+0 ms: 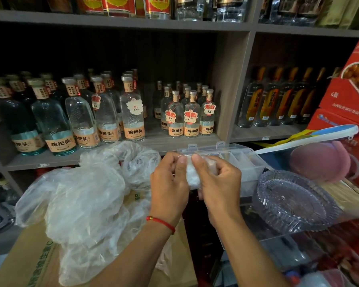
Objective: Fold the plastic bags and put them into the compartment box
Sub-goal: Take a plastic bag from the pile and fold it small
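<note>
Folded bag pinched between both hands, loose bags left, compartment box behind.

Glass dish beside compartment box; loose bags opposite.

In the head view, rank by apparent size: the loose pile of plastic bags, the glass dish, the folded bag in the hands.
1. Loose pile of crumpled clear plastic bags, largest.
2. Round ribbed clear glass dish.
3. Small folded clear plastic bag, smallest, though partly hidden by both hands.
</note>
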Motion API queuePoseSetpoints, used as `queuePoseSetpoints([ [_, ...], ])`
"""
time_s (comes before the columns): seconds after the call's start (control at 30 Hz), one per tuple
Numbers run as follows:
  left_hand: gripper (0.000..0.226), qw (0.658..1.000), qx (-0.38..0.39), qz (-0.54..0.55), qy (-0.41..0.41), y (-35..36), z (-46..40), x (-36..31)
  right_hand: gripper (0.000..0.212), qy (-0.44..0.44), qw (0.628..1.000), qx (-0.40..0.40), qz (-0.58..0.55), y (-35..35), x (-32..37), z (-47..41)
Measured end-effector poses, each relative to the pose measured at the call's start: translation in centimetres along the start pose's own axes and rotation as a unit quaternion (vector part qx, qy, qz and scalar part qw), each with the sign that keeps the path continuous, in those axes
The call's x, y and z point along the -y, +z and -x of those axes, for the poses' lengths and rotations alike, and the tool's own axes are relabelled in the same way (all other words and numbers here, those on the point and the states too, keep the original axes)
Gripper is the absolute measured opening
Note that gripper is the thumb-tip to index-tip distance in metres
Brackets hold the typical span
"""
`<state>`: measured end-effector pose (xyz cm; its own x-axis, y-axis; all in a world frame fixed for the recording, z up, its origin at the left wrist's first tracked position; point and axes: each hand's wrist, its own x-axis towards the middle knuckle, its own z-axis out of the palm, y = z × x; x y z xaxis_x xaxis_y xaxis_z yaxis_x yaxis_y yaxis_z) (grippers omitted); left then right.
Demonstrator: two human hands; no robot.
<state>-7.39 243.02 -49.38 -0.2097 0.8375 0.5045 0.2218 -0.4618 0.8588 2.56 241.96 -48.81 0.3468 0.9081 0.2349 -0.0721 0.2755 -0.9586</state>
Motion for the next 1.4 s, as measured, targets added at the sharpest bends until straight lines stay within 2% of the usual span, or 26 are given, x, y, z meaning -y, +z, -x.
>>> queuePoseSetpoints([
  [0.1,0.023,0.999,-0.004,0.039,-0.036,-0.2,-0.2,0.7,0.041,0.020,0.999,0.025,0.021,-0.5,0.0,-0.3],
  [0.27,0.024,0.999,0.000,0.034,-0.033,-0.7,0.0,0.7,0.038,-0.038,0.995,0.023,0.089,-0.8,0.1,-0.2],
  [0.33,0.025,0.999,-0.011,0.026,-0.029,-0.9,0.0,0.8,0.036,0.001,0.997,0.034,0.071,-1.1,0.5,-0.2],
  [0.47,0.024,1.000,-0.012,0.008,-0.016,-1.4,0.4,0.7,0.059,0.075,0.994,0.078,0.031,-1.1,1.2,0.0],
  [0.57,0.021,1.000,0.009,-0.012,-0.006,-1.0,1.1,0.7,0.044,0.104,0.991,0.086,0.005,0.0,0.5,0.8],
  [0.67,0.022,1.000,0.006,-0.006,-0.018,-0.6,1.5,0.9,0.023,0.060,0.998,0.038,0.000,0.3,-0.2,0.8],
  [0.77,0.024,0.999,-0.005,0.016,-0.039,-0.5,1.4,0.9,0.022,0.029,0.999,0.024,0.006,0.3,-0.2,0.8],
  [0.9,0.025,0.997,-0.004,0.044,-0.062,-1.0,1.2,1.0,0.024,0.026,0.999,0.034,0.019,-0.3,-0.1,0.9],
  [1.17,0.026,0.997,-0.017,0.029,-0.069,-1.8,0.8,1.3,0.027,0.040,0.998,-0.017,0.039,-2.4,0.6,0.0],
  [1.23,0.026,0.998,-0.008,0.017,-0.062,-2.1,0.9,1.4,0.036,0.080,0.997,0.014,0.016,-2.7,0.8,-0.2],
  [1.3,0.026,0.998,0.019,0.014,-0.056,-2.2,1.3,1.2,0.045,0.120,0.987,0.108,0.019,-2.5,1.0,0.0],
  [1.37,0.025,0.996,0.056,0.026,-0.063,-2.1,1.6,1.1,0.037,0.120,0.979,0.165,0.021,-2.0,1.0,0.5],
  [1.4,0.024,0.994,0.072,0.032,-0.069,-2.2,1.7,1.1,0.027,0.102,0.981,0.162,0.024,-1.8,1.0,0.7],
])
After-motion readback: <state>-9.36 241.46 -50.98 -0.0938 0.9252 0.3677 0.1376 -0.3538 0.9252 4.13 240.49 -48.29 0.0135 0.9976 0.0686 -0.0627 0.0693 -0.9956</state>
